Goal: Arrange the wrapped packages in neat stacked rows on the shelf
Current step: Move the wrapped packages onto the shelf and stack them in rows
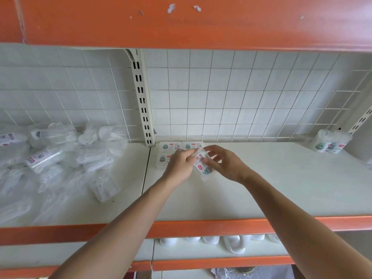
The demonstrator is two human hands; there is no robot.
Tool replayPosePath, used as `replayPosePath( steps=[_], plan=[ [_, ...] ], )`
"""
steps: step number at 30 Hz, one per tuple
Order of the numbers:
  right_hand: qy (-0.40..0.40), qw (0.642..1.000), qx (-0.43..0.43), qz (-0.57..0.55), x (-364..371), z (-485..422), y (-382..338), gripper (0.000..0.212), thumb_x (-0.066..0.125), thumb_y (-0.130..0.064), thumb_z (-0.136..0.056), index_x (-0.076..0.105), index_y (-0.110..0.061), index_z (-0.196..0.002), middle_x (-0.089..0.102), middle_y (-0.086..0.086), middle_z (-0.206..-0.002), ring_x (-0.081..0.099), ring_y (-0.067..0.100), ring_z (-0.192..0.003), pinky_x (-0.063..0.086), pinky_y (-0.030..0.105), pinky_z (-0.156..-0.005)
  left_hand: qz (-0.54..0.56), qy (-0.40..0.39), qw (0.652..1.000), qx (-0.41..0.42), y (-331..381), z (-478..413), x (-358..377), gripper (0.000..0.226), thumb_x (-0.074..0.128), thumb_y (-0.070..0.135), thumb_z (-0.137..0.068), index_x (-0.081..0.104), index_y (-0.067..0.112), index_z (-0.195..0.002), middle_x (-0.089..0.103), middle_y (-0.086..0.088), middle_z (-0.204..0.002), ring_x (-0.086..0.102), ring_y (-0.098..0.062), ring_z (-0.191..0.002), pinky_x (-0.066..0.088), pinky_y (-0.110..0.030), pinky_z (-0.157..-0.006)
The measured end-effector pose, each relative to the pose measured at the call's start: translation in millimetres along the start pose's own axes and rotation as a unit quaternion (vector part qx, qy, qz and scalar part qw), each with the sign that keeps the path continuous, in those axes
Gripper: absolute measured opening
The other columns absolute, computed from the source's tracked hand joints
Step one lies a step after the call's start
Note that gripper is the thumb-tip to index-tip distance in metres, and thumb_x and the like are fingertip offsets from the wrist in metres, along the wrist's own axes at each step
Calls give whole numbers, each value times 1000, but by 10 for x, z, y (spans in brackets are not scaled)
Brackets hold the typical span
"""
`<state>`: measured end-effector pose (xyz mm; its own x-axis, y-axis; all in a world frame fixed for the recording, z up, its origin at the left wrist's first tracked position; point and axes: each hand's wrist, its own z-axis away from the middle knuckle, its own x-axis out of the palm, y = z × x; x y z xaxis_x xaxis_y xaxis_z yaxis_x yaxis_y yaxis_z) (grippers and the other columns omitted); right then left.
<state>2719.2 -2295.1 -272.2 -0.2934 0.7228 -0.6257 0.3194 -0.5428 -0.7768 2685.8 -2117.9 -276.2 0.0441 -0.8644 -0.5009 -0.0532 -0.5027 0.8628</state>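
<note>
Labels on the loose pile [60, 158] at left are mostly blurred, and the left grip [179, 165] hides part of the placed packages [171, 147]. It and the right grip [225, 164] pinch one wrapped package [203, 170] just over the shelf [271, 188], in front of them; the right fingers [215, 149] are half spread.

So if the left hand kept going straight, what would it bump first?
Likely the laid packages just beyond the left hand and its held package, then the wire grid; depth unclear.
</note>
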Motion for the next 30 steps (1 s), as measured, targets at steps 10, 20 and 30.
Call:
replayPosePath(
  steps=[10,20,30],
  plan=[
    [109,962,103,-230,90,-33,-56,32,65,-24,-91,50,-19,-119,56,14,-101,72,30,-70,60,44,-73,191,14,972,-134,11,57,67,38,63,11,-89,46,12,-123,62,-5,-95,69,-20,-80,59,-32,-71],
    [42,988,-75,131,83,76,220,65,78,-30,-79,47,-29,-135,41,-7,-136,50,10,-111,46,26,-93,104,35,988,-113,-92,-44,7,34,45,12,-94,59,22,-123,66,-3,-107,61,-16,-82,53,-38,-82],
    [34,969,-11,245,332,-17,230,44,68,-29,-87,53,-23,-128,51,-4,-137,45,21,-115,34,23,-86,-295,64,953,26,-277,76,-66,35,43,14,-94,56,11,-127,53,-8,-125,43,-29,-121,40,-38,-96]
  ],
)
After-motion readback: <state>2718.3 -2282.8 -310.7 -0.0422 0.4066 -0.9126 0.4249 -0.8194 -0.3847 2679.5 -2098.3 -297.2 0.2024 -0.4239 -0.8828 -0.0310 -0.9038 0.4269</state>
